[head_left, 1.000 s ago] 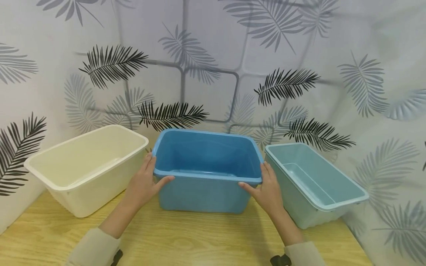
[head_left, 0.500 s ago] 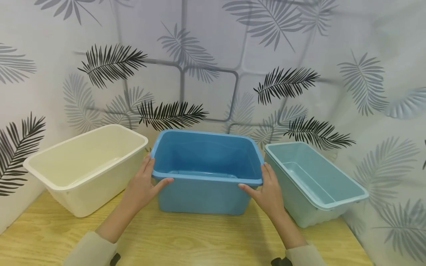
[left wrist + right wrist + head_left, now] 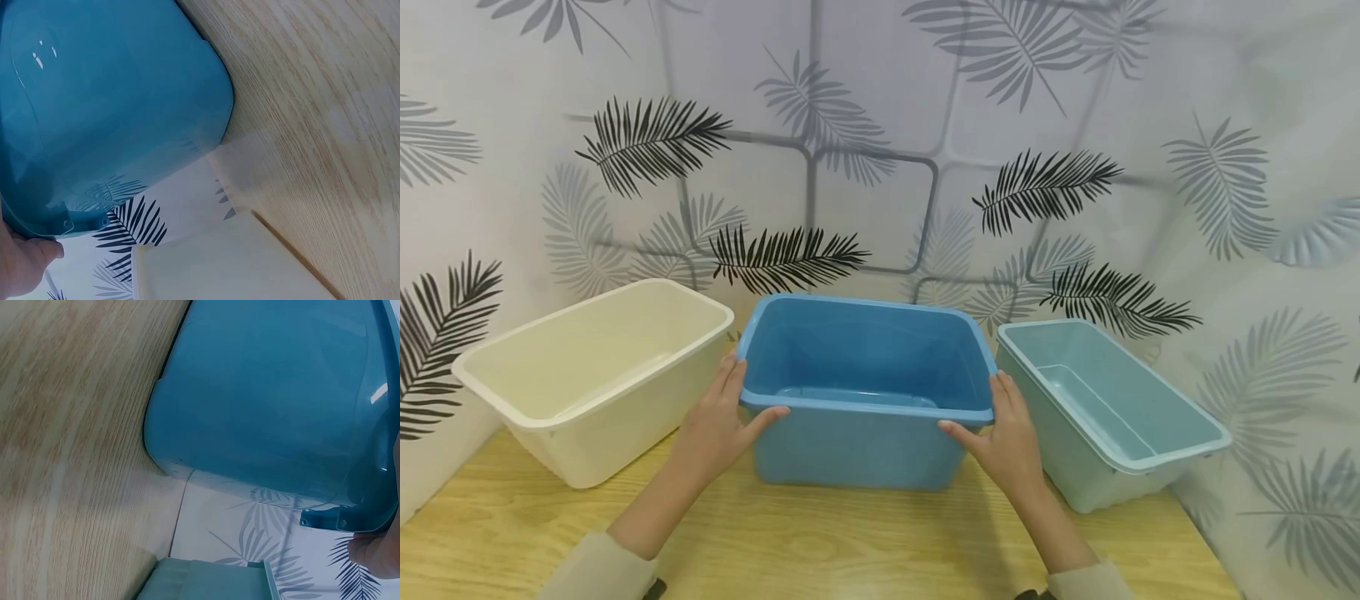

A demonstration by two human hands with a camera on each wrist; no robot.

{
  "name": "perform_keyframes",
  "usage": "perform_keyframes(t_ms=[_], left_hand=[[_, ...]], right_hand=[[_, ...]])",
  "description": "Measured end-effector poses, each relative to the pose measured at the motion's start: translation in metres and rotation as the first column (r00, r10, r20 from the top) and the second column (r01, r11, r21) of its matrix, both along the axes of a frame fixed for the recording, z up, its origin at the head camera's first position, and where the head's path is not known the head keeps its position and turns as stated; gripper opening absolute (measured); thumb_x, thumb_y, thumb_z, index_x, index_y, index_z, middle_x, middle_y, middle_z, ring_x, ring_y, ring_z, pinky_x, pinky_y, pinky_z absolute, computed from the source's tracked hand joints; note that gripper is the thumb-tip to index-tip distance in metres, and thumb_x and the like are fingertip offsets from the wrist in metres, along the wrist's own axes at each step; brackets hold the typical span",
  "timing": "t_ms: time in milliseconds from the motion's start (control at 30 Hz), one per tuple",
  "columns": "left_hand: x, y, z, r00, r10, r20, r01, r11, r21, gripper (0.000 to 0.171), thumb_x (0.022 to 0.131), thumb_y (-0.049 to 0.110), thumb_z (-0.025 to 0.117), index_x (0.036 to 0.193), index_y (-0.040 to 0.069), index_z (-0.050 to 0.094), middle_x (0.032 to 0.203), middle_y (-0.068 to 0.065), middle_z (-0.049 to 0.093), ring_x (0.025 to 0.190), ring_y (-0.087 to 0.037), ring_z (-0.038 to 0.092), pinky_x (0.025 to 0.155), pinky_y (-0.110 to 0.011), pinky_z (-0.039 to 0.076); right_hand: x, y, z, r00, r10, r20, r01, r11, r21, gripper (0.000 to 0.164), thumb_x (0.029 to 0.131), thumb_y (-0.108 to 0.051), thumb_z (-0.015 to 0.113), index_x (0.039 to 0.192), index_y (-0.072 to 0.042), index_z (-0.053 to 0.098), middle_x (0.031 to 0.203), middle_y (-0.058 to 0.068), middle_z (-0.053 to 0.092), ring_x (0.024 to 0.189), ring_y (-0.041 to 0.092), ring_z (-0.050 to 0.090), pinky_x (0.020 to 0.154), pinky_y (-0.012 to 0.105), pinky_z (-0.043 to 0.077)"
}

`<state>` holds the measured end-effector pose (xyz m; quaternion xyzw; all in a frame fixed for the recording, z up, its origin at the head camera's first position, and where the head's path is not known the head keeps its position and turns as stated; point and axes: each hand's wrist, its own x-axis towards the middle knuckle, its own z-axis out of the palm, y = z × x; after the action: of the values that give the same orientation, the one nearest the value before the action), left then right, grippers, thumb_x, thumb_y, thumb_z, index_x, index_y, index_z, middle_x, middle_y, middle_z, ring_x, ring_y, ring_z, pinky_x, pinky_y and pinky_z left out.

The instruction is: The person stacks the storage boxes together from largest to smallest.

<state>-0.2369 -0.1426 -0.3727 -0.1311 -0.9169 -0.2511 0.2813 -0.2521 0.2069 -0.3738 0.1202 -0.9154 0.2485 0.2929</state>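
A blue plastic storage bin [image 3: 857,446] stands upright on the table in the middle of the head view, its open top showing a bare inside. My left hand [image 3: 711,429] grips its left front corner, thumb across the front under the rim and fingers along the side. At the opposite corner my right hand [image 3: 1006,442] holds the rim the same way. The left wrist view shows the bin's outer wall [image 3: 119,106] with a fingertip under the rim. In the right wrist view the wall [image 3: 262,400] fills the upper right, and a fingertip shows beneath the rim.
A cream bin [image 3: 632,408] stands angled on the left, and a pale green bin [image 3: 1075,454] angled on the right, both close beside my hands. Behind them hangs a leaf-patterned sheet [image 3: 880,125]. The wooden table [image 3: 820,550] extends in front.
The blue bin has slid slightly toward me, with both hands keeping hold of its rim. The cream and pale green bins have stayed in place.
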Motion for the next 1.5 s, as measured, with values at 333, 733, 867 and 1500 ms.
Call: perform_keyframes(t_ms=[333,733,867,1500], left_hand=[[0.007,-0.002,-0.002,1.000,0.006,-0.024,-0.007,1.000,-0.024,0.087,0.080,0.051,0.065,0.132,-0.014,0.039,0.140,-0.033,0.036,0.119,-0.046,0.048,0.076,-0.051,0.053],[0.013,-0.001,-0.002,1.000,0.019,-0.018,-0.019,0.999,-0.036,0.087,0.080,0.051,0.065,0.131,-0.015,0.040,0.138,-0.033,0.038,0.121,-0.046,0.047,0.078,-0.051,0.052],[0.015,-0.001,-0.001,1.000,0.016,-0.006,-0.016,0.999,-0.030,0.087,0.081,0.053,0.062,0.131,-0.015,0.040,0.139,-0.033,0.037,0.122,-0.046,0.046,0.080,-0.052,0.051],[0.028,-0.002,0.003,1.000,0.019,0.008,-0.018,0.999,-0.028,0.085,0.081,0.051,0.063,0.131,-0.014,0.040,0.140,-0.031,0.037,0.123,-0.045,0.044,0.077,-0.050,0.053]], right_hand=[[0.007,0.000,-0.002,1.000,-0.008,-0.004,0.008,1.000,0.007,0.094,0.067,-0.045,0.078,0.133,0.011,0.040,0.141,0.028,0.038,0.131,0.042,0.036,0.098,0.058,0.038],[0.013,0.001,-0.002,1.000,-0.016,0.006,0.016,1.000,0.009,0.093,0.069,-0.047,0.076,0.132,0.011,0.042,0.141,0.027,0.037,0.130,0.042,0.036,0.097,0.058,0.039],[0.014,0.000,-0.002,1.000,-0.019,0.005,0.019,1.000,0.009,0.092,0.069,-0.047,0.076,0.132,0.011,0.042,0.141,0.027,0.038,0.130,0.042,0.037,0.096,0.057,0.040],[0.024,-0.001,0.000,1.000,-0.021,-0.009,0.021,1.000,0.014,0.093,0.067,-0.048,0.077,0.130,0.012,0.044,0.139,0.028,0.040,0.128,0.043,0.039,0.094,0.057,0.042]])
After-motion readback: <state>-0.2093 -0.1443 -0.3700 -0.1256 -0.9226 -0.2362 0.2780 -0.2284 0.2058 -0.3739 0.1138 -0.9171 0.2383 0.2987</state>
